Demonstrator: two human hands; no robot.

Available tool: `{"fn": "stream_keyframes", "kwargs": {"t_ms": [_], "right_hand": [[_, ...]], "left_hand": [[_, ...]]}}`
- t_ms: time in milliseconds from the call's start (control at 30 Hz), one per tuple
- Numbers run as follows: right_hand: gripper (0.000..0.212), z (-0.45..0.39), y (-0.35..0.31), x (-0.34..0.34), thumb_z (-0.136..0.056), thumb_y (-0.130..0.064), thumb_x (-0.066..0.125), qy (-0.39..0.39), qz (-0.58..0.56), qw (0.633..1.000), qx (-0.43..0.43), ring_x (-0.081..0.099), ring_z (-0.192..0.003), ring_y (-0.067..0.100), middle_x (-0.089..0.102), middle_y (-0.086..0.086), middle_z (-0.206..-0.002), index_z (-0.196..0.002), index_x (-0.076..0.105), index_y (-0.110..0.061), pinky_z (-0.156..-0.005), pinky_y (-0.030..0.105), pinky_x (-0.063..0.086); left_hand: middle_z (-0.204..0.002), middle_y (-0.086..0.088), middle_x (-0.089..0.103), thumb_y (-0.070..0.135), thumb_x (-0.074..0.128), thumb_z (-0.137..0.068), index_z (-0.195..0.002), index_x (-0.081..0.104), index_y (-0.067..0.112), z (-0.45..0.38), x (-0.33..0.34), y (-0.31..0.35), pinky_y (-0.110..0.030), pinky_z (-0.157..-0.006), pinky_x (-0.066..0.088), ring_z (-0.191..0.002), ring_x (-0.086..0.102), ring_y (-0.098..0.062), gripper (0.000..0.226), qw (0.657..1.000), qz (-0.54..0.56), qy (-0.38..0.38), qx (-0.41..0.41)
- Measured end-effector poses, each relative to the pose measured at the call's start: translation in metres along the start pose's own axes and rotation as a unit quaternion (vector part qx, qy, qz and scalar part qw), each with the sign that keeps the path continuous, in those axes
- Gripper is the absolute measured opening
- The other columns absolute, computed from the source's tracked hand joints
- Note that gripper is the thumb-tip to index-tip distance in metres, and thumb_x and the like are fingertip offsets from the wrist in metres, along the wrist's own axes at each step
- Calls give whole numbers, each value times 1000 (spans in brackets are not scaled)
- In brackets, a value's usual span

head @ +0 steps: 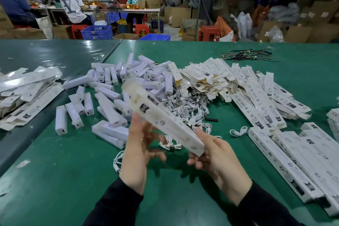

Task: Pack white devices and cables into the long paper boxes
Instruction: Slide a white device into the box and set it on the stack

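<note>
Both hands are up over the green desk (183, 198) with one long paper box (165, 117) held slantwise between them, far end tipped up and away, pretty blurred. The right hand (218, 159) has its grip clamped on the near end of the box, thumb on top and fingers curled under. The left hand (139, 148) sits along the box's left side near the middle; its fingers are smeared, so can't tell if its grip is closed or loose.

Behind the box there's a heap of white devices (110, 97), and a tangle of white cables (185, 108) just right of them. Flat boxes (238, 86) are piled further right, filled boxes (300, 161) lined up at the near right, and another stack (27, 95) on the left.
</note>
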State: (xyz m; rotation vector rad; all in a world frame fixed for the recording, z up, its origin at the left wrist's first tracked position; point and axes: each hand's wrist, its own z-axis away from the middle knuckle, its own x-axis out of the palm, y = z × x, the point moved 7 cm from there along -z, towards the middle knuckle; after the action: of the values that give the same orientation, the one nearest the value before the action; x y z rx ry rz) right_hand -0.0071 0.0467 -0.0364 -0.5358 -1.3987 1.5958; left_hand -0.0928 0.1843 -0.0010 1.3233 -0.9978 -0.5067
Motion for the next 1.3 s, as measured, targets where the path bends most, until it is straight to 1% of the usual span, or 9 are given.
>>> {"fn": "stream_keyframes", "kwargs": {"t_ms": [100, 267, 400, 467, 600, 733, 867, 967, 1300], "right_hand": [[54, 6, 6, 15, -72, -51, 64, -31, 39, 999, 6, 58, -40, 23, 61, 10, -53, -94, 61, -1, -32, 19, 36], [46, 4, -15, 23, -85, -55, 57, -22, 214, 965, -148, 55, -44, 21, 60, 9, -52, -65, 60, -14, -42, 29, 41], [11, -7, -37, 49, -89, -34, 65, -17, 409, 858, -310, 59, -80, 4, 68, -11, -85, -88, 66, -23, -74, 26, 45], [41, -17, -30, 74, -84, -53, 51, -70, 494, 807, -318, 51, -103, 5, 63, -11, -110, -111, 64, -25, -88, 29, 37], [35, -45, -10, 114, -94, -34, 48, -84, 620, 732, -269, 38, -113, 17, 51, -4, -120, -127, 57, -27, -80, 30, 16], [37, -47, -15, 127, -93, -15, 51, -77, 598, 753, -264, 42, -80, 23, 44, -8, -64, -58, 42, -24, -78, 34, 28], [30, -30, -27, 94, -84, -48, 63, -65, 472, 829, -292, 56, -69, 15, 66, -4, -68, -73, 69, -21, -67, 25, 42], [10, -21, -44, 53, -79, -31, 79, -21, 356, 887, -294, 55, -58, -1, 67, -9, -64, -80, 77, -21, -59, 13, 40], [18, 24, -48, 23, -68, -35, 81, -11, 267, 895, -357, 61, -64, 6, 70, -9, -74, -79, 69, -26, -64, 17, 48]], "left_hand": [[-103, -4, 74, 72, 57, -78, -104, 72, 28, 0, -4, 15, -30, -74, 55, -95, 68, -18, 53, 995, -9, 37, 88], [-74, -12, 72, 42, 58, -78, -90, 65, 7, -1, -22, 21, -29, -57, 57, -67, 72, -26, 38, 988, 106, 102, 55], [-61, -6, 64, 53, 67, -64, -81, 64, 11, -2, -28, 28, -29, -50, 54, -50, 63, -22, 46, 985, 117, 115, 50], [-58, -6, 61, 58, 70, -57, -79, 64, 11, -2, -27, 28, -28, -47, 52, -46, 59, -22, 52, 984, 128, 114, 42], [-56, -8, 61, 60, 70, -57, -70, 68, 15, -3, -30, 28, -26, -44, 51, -42, 57, -21, 47, 984, 123, 121, 47], [-56, -7, 60, 56, 70, -62, -70, 69, 14, -4, -36, 29, -27, -47, 52, -44, 56, -21, 43, 978, 144, 142, 47], [-59, -4, 58, 52, 65, -69, -74, 67, 14, -6, -45, 27, -27, -48, 51, -46, 54, -18, 38, 972, 173, 156, 30], [-61, -1, 60, 50, 66, -69, -76, 65, 15, -8, -51, 19, -25, -48, 52, -46, 57, -16, 36, 967, 181, 178, -3], [-75, -4, 72, 29, 81, -50, -83, 68, 14, -6, -29, 1, -29, -47, 53, -54, 67, -21, 39, 990, 69, 111, -58]]}}
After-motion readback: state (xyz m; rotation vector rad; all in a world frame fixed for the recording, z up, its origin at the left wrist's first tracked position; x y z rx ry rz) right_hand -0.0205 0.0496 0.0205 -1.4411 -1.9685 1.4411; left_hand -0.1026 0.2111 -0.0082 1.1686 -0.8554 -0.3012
